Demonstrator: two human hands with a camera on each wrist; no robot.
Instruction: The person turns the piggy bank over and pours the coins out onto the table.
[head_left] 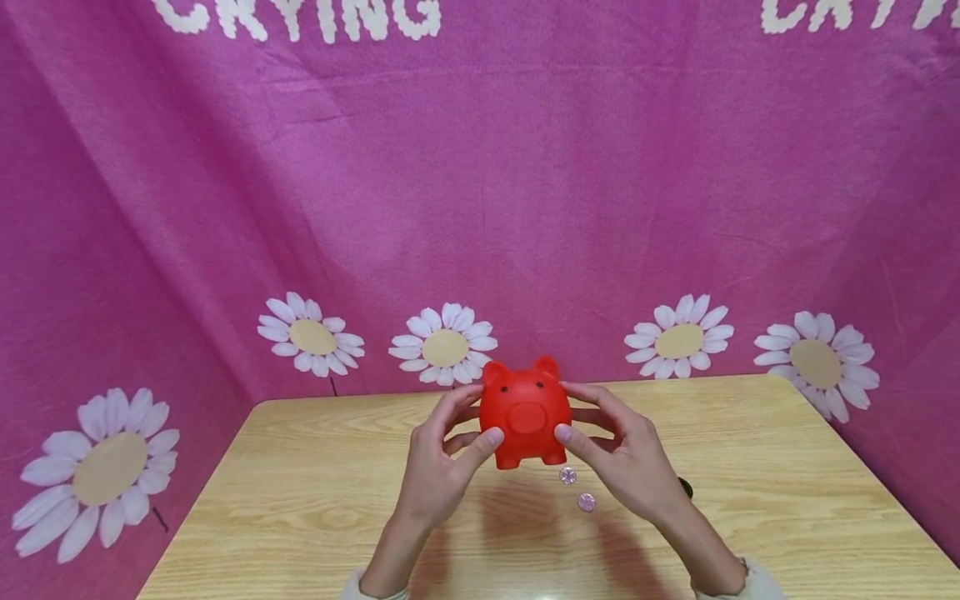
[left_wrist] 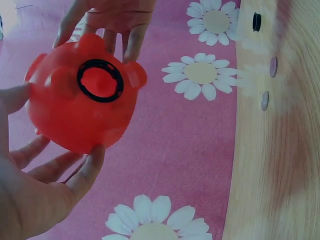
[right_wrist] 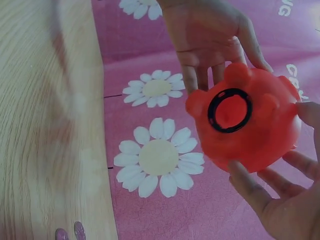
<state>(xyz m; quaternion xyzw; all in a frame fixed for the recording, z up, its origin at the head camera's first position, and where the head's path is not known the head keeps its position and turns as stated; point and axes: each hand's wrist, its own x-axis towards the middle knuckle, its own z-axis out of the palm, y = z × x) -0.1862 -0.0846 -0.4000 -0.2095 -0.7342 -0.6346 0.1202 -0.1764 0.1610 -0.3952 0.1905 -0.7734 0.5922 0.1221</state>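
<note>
A pink cloth point(head_left: 540, 208) is hanging at the far side of the wooden worktop point(head_left: 315, 500), above which a red piggy bank point(head_left: 527, 417) is facing near, supported on both flanks, presumably for balance and to leave its underside point(right_wrist: 255, 142) free. The left hand point(head_left: 438, 465) and the right hand point(head_left: 628, 462) are each forming a wide, part-open grip, curling round one side and clasping the bank between them. Underneath, a black-rimmed hole point(left_wrist: 100, 82) is showing, while on the worktop a dark plug point(left_wrist: 256, 22) is lying right of two coins point(head_left: 586, 502).

the piggy bank point(head_left: 527, 418) looks smooth plastic, coins point(head_left: 586, 502) shiny metal, table point(head_left: 300, 475) wood-grained, backdrop point(head_left: 562, 200) matt cloth.
</note>
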